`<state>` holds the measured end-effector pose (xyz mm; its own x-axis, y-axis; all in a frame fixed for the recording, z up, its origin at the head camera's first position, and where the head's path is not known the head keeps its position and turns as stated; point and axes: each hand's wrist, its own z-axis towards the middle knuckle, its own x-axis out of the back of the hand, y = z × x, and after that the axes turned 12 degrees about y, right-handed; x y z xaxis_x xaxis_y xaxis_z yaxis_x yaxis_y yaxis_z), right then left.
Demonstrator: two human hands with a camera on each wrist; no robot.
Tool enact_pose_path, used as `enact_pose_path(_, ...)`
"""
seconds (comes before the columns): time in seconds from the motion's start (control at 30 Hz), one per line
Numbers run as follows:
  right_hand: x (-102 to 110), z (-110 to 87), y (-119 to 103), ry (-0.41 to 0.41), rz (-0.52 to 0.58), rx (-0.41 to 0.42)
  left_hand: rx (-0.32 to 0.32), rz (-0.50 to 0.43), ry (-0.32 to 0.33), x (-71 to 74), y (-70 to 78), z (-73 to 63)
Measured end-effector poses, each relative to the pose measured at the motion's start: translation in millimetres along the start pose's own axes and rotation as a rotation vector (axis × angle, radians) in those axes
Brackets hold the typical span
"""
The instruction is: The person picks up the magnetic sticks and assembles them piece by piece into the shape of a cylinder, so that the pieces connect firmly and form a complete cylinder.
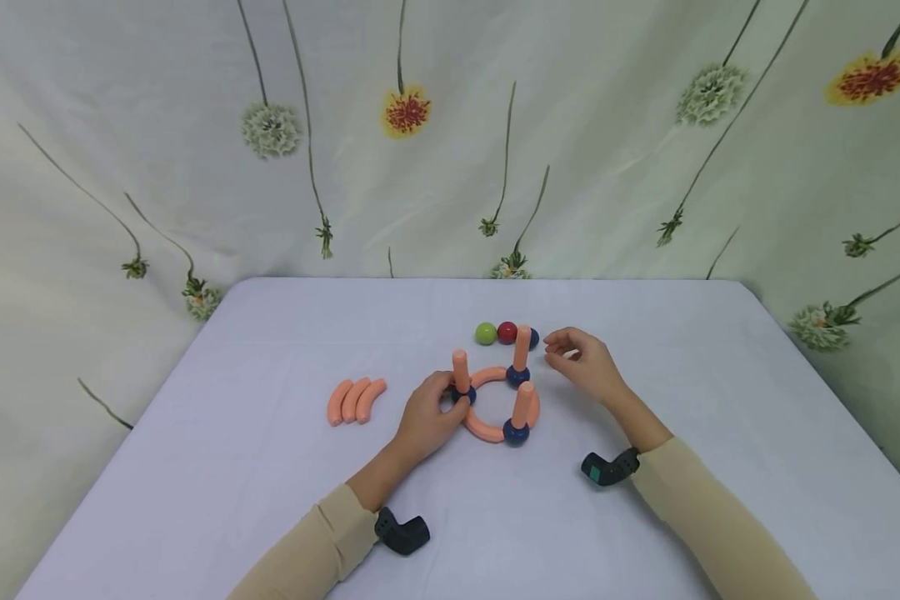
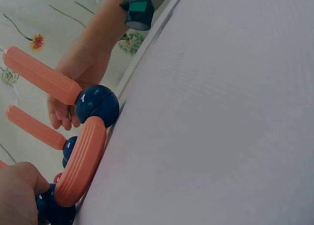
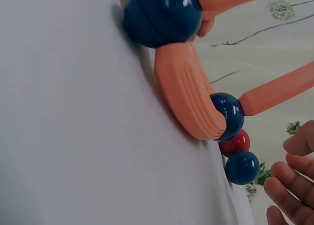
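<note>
Curved orange rods (image 1: 483, 429) and dark blue balls form a ring on the table, with straight orange rods (image 1: 521, 406) standing up from the balls. My left hand (image 1: 427, 417) pinches the left blue ball (image 1: 465, 395) between thumb and fingers, beneath its upright rod (image 1: 460, 368). In the left wrist view, part of that hand (image 2: 18, 193) covers the ball's side. My right hand (image 1: 585, 367) hovers right of the ring with fingers loosely bent and nothing in them. Nearest to it is a loose blue ball (image 1: 534, 339), partly hidden behind an upright rod.
Beyond the ring lie a green ball (image 1: 485, 333) and a red ball (image 1: 507, 332), in a row with the loose blue one. Several curved orange rods (image 1: 349, 402) lie side by side at left. A flowered cloth (image 1: 450, 167) hangs behind the white table (image 1: 195, 483).
</note>
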<state>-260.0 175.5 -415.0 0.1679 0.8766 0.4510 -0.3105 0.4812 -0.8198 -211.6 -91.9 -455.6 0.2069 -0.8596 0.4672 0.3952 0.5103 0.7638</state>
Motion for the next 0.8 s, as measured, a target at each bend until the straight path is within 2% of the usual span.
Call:
enact_pose_path(0.17, -12.4, 19.4, 6.1, 0.062, -0.014, -0.103, 0.003, -0.018, 0.0, -0.2, 0.0, -0.1)
enact_pose_path(0.27, -20.1, 26.5, 15.3, 0.044, -0.005, -0.153, -0.004, -0.015, 0.003, -0.1, -0.6, -0.1)
enact_pose_path(0.47, -28.9, 29.2, 33.7, 0.02, -0.013, -0.147, -0.014, -0.011, 0.001, -0.5, 0.0, 2.3)
enact_pose_path(0.67, -35.8, 30.2, 35.2, 0.009, -0.107, -0.123, -0.002, -0.009, 0.0, 0.1, 0.2, 1.4)
enact_pose_path(0.8, -39.6, 29.6, 34.6, 0.032, -0.148, -0.097, -0.001, -0.002, -0.002, -0.1, -0.9, 0.7)
